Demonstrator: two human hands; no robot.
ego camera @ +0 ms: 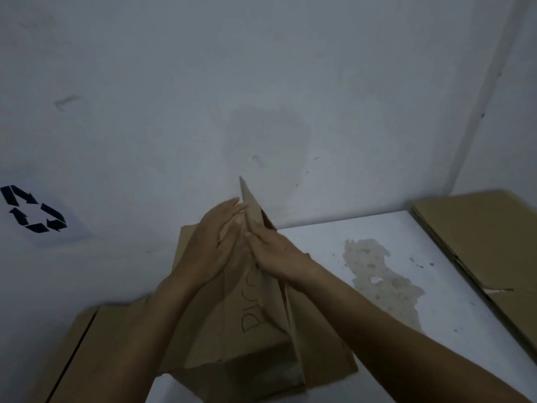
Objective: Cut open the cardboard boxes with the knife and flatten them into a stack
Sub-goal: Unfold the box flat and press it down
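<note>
**One box half collapsed, a stack begun on the right**

The box (pixel 258 321) being worked stands in the near middle of the white table (pixel 436 301). It is open, and its panels are squeezed into a narrow ridge that points up toward the far wall. The left hand (pixel 213 245) lies against the ridge's left face, fingers straight and pressing. The right hand (pixel 279 257) bears on the opposite face. Blur hides whether its fingers curl over the fold or only push, so I cannot tell its grip. The two hands are close together with the cardboard between them.

At the far right of the table lies a stack of flattened cardboard (pixel 482 245), so I judge that some boxes are finished. More brown cardboard (pixel 96 350) sits at the near left, partly out of frame. No knife is in view.

For this box the cutting looks done. What is left is to press it fully flat and add it to the stack.
</note>
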